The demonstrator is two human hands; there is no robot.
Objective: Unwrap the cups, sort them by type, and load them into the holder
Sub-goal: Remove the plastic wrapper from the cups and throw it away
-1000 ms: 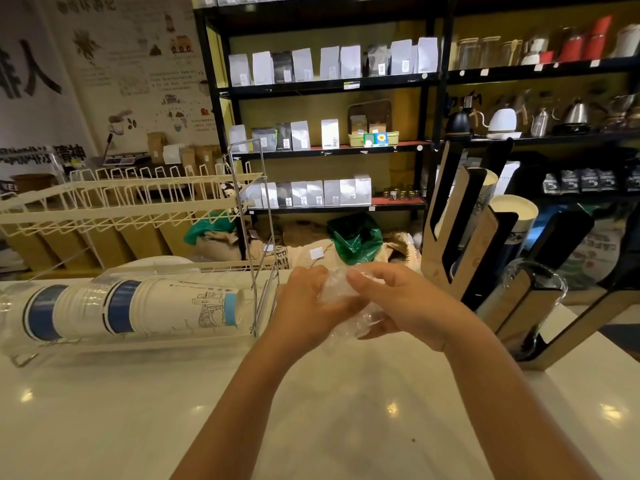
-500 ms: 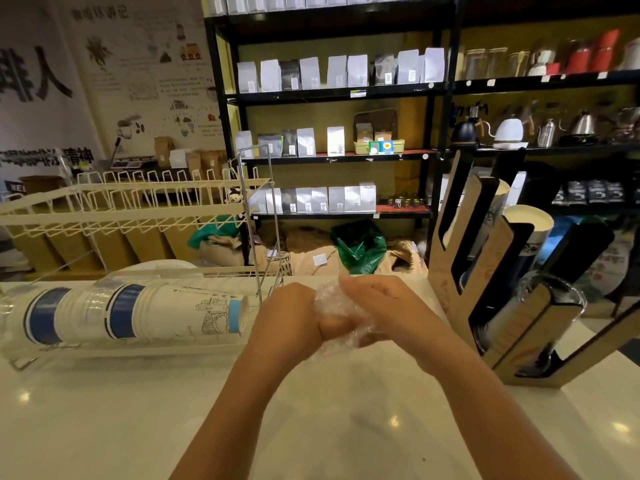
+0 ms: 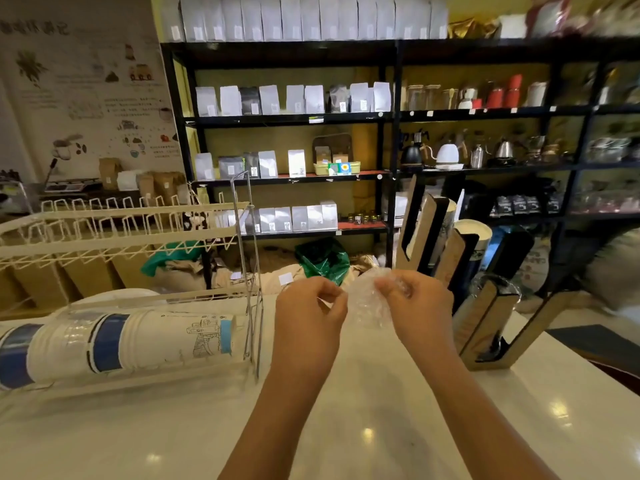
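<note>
A black shelving unit [image 3: 388, 116] is seen across the back, stocked with white and grey pouches, glass jars, red canisters and kettles. In front of it, a glossy white table [image 3: 346, 427] fills the lower part of the view. On the left of the table a white wire rack [image 3: 121, 220] is stood, and beneath its upper tier a stack of paper cups [image 3: 138, 341] is laid on its side, white with blue bands and a line drawing, with what appears to be clear wrap over its left part. On the right of the table a wooden cup holder [image 3: 481, 320] with black slanted slots is set; white cup stacks are seen in the rear slots and clear plastic cups in the front slot. Between rack and holder, above the table, a crumpled clear plastic wrapper [image 3: 363, 299] is held up by both hands. The left hand [image 3: 311, 306] is pinched shut on the wrapper's left edge, thumb against fingertips. The right hand [image 3: 415, 303] is closed on the wrapper's right side, fingers curled around the film. The hands are held just apart, with the wrapper bunched between them.
</note>
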